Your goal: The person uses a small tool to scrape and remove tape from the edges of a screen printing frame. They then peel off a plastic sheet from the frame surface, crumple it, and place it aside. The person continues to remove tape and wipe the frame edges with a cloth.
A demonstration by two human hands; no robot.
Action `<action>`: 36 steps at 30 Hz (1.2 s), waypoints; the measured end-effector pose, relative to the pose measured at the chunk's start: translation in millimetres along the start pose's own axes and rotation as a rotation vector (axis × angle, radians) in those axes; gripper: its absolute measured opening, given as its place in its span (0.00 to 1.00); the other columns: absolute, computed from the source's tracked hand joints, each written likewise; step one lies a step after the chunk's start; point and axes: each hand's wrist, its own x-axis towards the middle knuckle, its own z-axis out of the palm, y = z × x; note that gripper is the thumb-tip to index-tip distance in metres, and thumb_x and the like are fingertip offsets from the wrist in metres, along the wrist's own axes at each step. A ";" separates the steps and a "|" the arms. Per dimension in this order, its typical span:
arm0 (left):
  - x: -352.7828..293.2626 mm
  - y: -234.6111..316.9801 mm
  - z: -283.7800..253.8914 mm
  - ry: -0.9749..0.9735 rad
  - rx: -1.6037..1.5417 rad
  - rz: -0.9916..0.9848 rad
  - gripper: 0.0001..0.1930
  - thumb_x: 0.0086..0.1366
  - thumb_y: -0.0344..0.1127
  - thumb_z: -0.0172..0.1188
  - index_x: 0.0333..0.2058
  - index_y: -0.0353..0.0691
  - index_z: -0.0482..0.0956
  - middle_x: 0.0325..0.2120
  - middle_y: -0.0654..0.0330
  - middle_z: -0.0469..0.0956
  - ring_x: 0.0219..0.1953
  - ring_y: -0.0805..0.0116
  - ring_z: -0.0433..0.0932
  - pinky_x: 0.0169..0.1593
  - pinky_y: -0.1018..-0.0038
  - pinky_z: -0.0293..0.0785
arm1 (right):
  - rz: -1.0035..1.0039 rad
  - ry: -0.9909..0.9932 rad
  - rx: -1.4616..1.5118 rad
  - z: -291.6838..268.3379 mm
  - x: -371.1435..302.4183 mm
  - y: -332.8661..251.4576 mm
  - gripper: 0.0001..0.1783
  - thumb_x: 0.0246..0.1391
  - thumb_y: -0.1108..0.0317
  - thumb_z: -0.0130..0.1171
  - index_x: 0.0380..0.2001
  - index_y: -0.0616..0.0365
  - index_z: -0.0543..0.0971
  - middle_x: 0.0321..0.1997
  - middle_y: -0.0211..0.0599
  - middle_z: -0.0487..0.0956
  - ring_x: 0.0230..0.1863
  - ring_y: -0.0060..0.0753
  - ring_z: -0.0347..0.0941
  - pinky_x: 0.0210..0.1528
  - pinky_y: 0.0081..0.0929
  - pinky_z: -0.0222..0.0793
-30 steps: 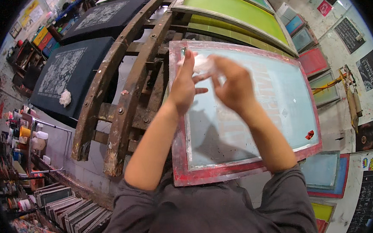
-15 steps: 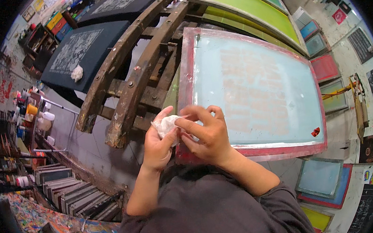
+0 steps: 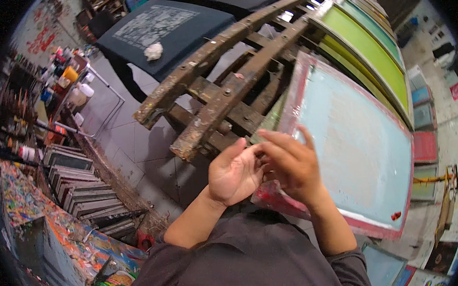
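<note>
In front of my chest my two hands meet near the screen's lower left corner. My left hand (image 3: 235, 175) is turned palm up, its thumb raised, and the bare palm shows nothing in it. Its fingertips pass behind my right hand (image 3: 296, 166), whose fingers stretch out and spread across them. The inside of the right hand is hidden, and no white wad shows between the hands. Just beyond lies a printing screen (image 3: 395, 163) with a red-stained frame and pale blue mesh, carrying a faint greyish block and a red blob (image 3: 396, 216) near one corner.
Dark, paint-spotted beams (image 3: 220, 98) run away diagonally. A dark shirt (image 3: 187, 42) with a pale print lies beyond, a crumpled white wad (image 3: 153, 51) on it. Yellow-green screens (image 3: 362, 38) stand behind. Framed screens (image 3: 92, 197) are racked left, below bottles (image 3: 70, 74).
The white wad that was in my left hand no longer shows there. The view has swung left, and my left palm has opened out while the right hand covers its fingertips.
</note>
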 end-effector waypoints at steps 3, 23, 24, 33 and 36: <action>-8.1 9.1 -8.3 0.094 0.151 0.094 0.13 0.65 0.34 0.47 0.45 0.35 0.69 0.39 0.61 0.74 0.39 0.72 0.74 0.44 0.73 0.70 | 0.020 -0.014 -0.074 -1.3 22.0 -13.3 0.22 0.51 0.55 0.51 0.46 0.55 0.73 0.58 0.43 0.66 0.64 0.44 0.53 0.63 0.45 0.36; 97.6 362.2 -203.3 1.557 2.319 0.310 0.15 0.54 0.50 0.55 0.31 0.47 0.81 0.37 0.56 0.77 0.44 0.53 0.70 0.48 0.59 0.60 | 0.488 0.923 0.413 -26.8 27.0 30.2 0.38 0.54 0.55 0.50 0.61 0.64 0.51 0.60 0.50 0.59 0.56 0.41 0.60 0.51 0.35 0.61; 88.1 390.3 -225.0 1.556 2.288 0.142 0.16 0.55 0.51 0.54 0.33 0.49 0.81 0.43 0.57 0.73 0.49 0.52 0.65 0.47 0.58 0.59 | 0.469 0.954 0.401 -31.3 22.1 31.3 0.37 0.54 0.56 0.50 0.61 0.64 0.51 0.59 0.50 0.59 0.56 0.41 0.60 0.51 0.35 0.61; 95.4 401.6 -234.9 1.223 2.090 0.386 0.30 0.52 0.50 0.60 0.37 0.22 0.70 0.40 0.39 0.73 0.45 0.49 0.72 0.50 0.65 0.65 | 0.664 1.165 0.363 -38.5 -37.6 24.3 0.30 0.52 0.70 0.52 0.58 0.62 0.56 0.54 0.44 0.64 0.52 0.36 0.63 0.48 0.30 0.63; 100.1 410.6 -230.7 1.159 1.805 0.147 0.29 0.52 0.51 0.60 0.36 0.23 0.73 0.39 0.39 0.74 0.46 0.49 0.72 0.49 0.67 0.65 | 0.739 1.216 0.305 -44.5 -51.9 20.8 0.30 0.51 0.73 0.53 0.57 0.62 0.57 0.53 0.42 0.64 0.50 0.34 0.65 0.46 0.28 0.63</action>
